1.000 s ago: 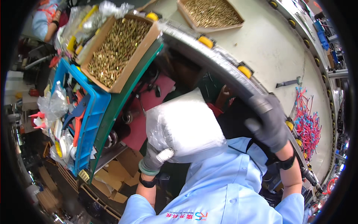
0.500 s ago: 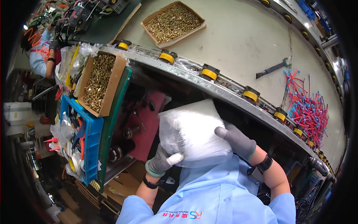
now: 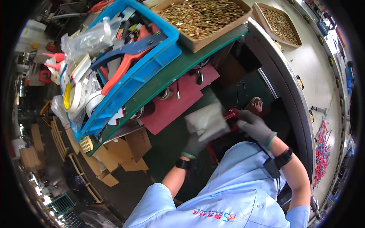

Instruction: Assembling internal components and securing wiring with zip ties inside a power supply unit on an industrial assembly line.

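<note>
A white, translucent plastic bag (image 3: 207, 121) with pale contents, slightly blurred, is held low in front of me. My left hand (image 3: 195, 144), in a grey glove, grips its lower left corner, with the thumb over the top. Just right of the bag is my right hand (image 3: 256, 127), also gloved in grey; its thumb and fingers are apart and it holds nothing. A red object (image 3: 230, 114) shows between the bag and that hand, but I cannot make out its kind.
At upper left, a blue crate (image 3: 131, 79) holds cutters, tape rolls and bags on a green tabletop (image 3: 152, 87). Cardboard boxes of small brass parts (image 3: 201, 17) stand farther back. A curved metal conveyor edge (image 3: 294, 83) runs down the right. Red wires (image 3: 322, 152) lie beyond it.
My view has swung left and down. The bag is lower and farther from my body. My right hand has come off the bag; my left still grips it.
</note>
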`<state>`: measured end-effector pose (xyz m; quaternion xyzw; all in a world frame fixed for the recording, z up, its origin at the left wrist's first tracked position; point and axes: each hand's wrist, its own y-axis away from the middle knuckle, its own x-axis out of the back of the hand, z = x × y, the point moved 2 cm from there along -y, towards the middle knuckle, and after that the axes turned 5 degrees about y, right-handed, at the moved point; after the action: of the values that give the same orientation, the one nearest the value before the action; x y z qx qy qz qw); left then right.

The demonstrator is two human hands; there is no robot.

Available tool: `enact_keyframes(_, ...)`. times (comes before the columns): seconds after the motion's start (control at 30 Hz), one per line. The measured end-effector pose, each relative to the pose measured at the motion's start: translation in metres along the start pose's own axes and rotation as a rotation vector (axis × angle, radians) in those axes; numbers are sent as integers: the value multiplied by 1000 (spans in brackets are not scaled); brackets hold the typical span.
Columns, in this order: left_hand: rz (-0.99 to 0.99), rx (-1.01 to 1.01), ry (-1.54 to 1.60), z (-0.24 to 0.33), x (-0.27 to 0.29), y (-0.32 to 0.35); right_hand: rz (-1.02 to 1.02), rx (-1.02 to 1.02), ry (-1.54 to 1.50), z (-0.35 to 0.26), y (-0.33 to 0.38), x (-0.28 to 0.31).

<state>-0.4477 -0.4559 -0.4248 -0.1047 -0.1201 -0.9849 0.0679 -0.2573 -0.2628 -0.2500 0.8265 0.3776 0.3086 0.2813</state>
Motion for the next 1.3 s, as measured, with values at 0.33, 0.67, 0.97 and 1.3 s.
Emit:
enact_keyframes(0.33, 106, 278, -579, -212, 107, 2, 348, -276, -10, 24, 71, 66)
enact_keyframes(0.67, 34, 217, -225, -257, 65, -53, 414, 35, 1129, -21, 79, 22)
enact_keyframes(0.97, 2, 177, 1, -264, 48, -103, 439, -70, 1118, -10, 89, 10)
enact_keyframes(1.3, -33, 186, 242, -264, 17, -141, 401, -99, 1102, -19, 90, 19)
